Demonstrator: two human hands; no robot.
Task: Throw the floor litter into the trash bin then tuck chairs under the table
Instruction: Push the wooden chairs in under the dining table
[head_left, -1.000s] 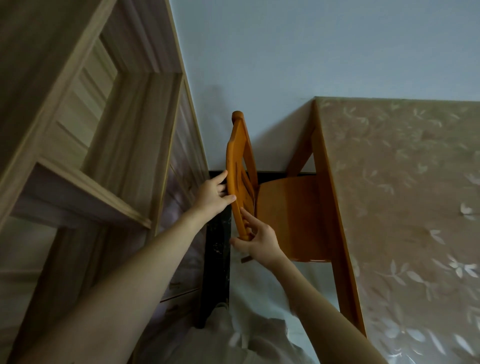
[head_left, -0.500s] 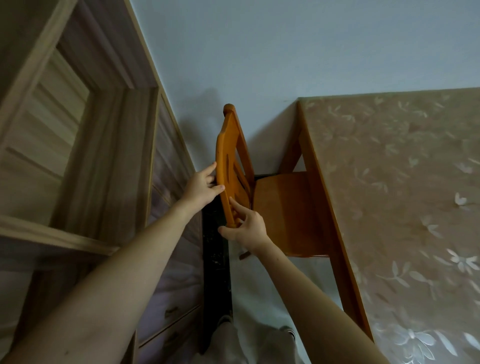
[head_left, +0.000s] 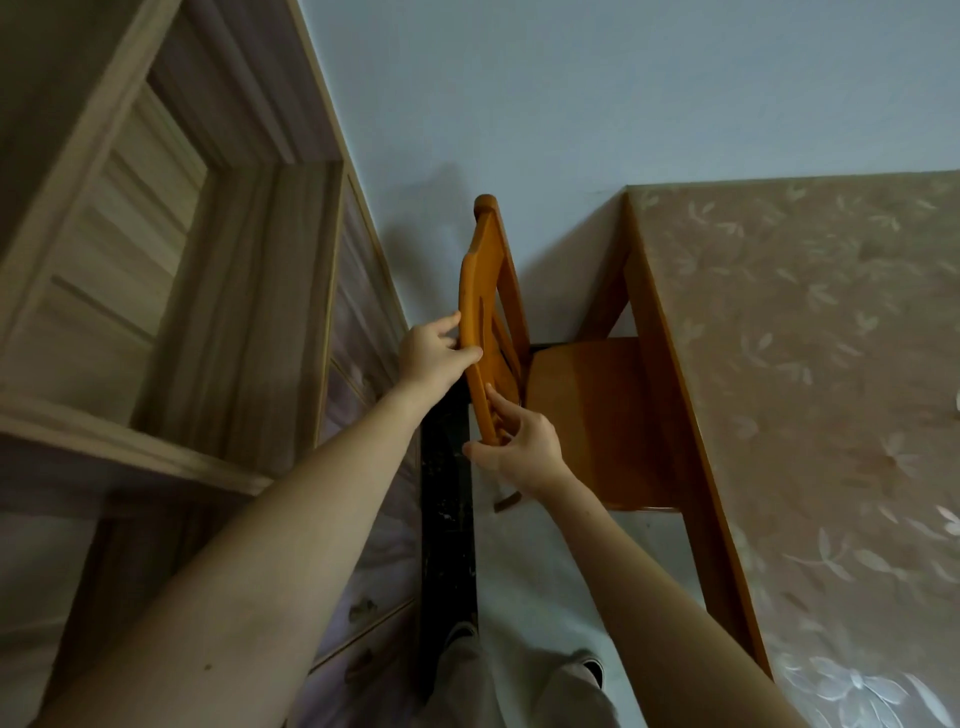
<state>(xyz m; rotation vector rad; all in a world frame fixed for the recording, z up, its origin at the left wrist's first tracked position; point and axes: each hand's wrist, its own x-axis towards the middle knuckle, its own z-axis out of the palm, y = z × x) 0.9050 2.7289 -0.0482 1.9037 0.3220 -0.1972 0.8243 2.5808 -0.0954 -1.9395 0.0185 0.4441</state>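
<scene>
Hands grip chair back at frame centre: left hand up top, right hand lower, prob. steering seat under worktop at right; seat partly tucked.

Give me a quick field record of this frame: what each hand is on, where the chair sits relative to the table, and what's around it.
left hand: gripping the outer edge of the chair backrest, fingers wrapped over it
right hand: pinching the lower edge of the same backrest
chair seat: partly under the table edge, much of it visible
table: to the right, covered with a floral tablecloth
wooden shelf unit: to the left of the chair
wall: directly behind chair and table
floor litter: none visible
trash bin: not in view
</scene>
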